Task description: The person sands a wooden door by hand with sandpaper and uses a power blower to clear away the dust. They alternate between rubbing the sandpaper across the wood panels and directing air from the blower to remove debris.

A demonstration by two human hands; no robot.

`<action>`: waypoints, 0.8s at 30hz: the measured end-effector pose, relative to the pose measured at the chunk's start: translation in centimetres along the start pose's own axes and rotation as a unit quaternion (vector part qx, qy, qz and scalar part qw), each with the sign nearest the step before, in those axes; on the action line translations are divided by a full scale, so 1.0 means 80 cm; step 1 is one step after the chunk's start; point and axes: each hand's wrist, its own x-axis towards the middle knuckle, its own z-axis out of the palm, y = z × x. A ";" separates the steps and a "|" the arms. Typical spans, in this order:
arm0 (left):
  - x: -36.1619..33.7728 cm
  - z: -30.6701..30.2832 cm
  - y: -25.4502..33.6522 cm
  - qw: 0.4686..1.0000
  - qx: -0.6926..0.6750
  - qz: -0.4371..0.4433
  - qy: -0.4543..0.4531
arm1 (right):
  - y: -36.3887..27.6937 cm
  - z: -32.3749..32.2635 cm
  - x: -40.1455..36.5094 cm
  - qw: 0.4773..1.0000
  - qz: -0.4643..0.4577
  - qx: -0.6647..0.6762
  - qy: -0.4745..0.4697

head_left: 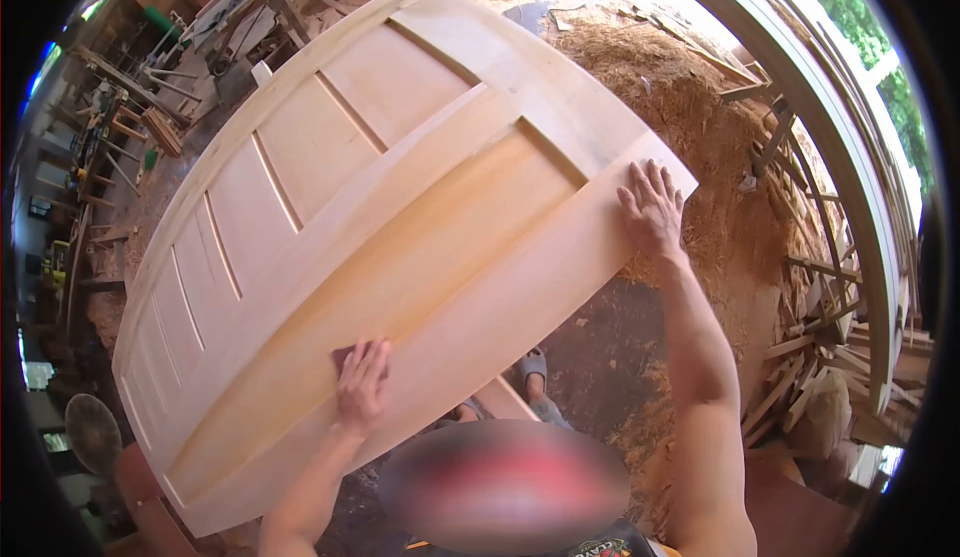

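A large pale wooden panel door [420,182] with several recessed panels and raised rails lies slanted in front of me. My left hand [362,387] presses a small dark reddish-brown piece of sandpaper [342,356] onto the recessed panel near the close edge. Its fingers lie together over the sheet, which pokes out past the fingertips. Flat on the door's near right corner rests my right hand [655,207], fingers stretched and a little apart, holding nothing. What supports the door is mostly hidden under it.
Wood shavings [650,87] cover the ground beyond the door and along its right. A long curved-looking beam [830,107] and stacked scrap wood [840,357] stand at right. Timber and tools [150,127] clutter the left. My sandalled foot [535,367] shows below the near edge.
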 end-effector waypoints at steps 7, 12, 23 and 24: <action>0.357 0.119 0.243 0.980 -0.108 0.165 0.020 | 0.039 0.037 0.001 0.986 -0.004 0.134 0.104; 0.329 0.111 0.190 0.967 -0.112 0.229 -0.014 | 0.027 0.031 0.009 0.986 0.004 0.124 0.107; 0.391 0.138 0.259 0.975 -0.088 0.193 0.064 | 0.024 0.028 0.006 0.981 -0.002 0.146 0.129; 0.389 0.131 0.258 0.978 -0.091 0.178 0.053 | 0.024 0.027 0.013 0.981 -0.007 0.142 0.132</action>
